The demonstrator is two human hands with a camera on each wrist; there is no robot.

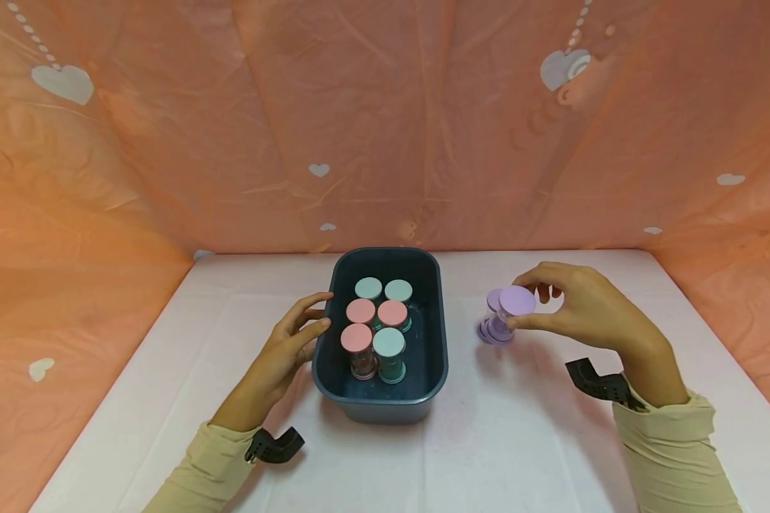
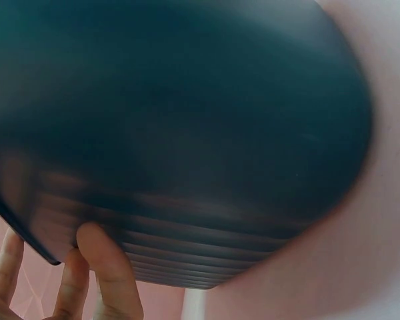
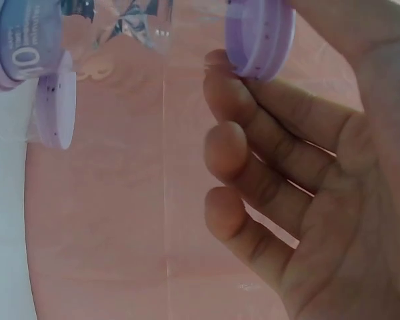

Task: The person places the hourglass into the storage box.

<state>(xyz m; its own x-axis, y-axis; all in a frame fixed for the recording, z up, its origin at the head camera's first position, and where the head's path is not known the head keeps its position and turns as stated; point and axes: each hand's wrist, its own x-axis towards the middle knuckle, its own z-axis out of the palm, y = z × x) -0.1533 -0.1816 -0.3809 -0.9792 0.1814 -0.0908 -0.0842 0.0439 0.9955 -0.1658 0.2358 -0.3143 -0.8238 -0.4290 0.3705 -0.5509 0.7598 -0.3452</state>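
My right hand (image 1: 580,306) pinches the purple cap of a sand timer (image 1: 517,301) between thumb and fingers, over the right part of the table. Close behind it stands another purple-capped sand timer (image 1: 493,298), partly hidden. In the right wrist view, the clear glass and purple end (image 3: 260,40) of the held timer show, with a "10" label on a purple end at the left. My left hand (image 1: 282,353) touches the left side of a dark bin (image 1: 428,363), fingertips at its rim and outer wall. Inside stand pink-capped timers (image 1: 356,338) and pale mint-capped timers (image 1: 388,343).
The bin sits mid-table on a white cloth (image 1: 488,442). Its right strip and far end show bare floor. An orange curtain (image 1: 385,128) with pale hearts hangs behind the table and at both sides. Black bands (image 1: 276,447) circle both wrists.
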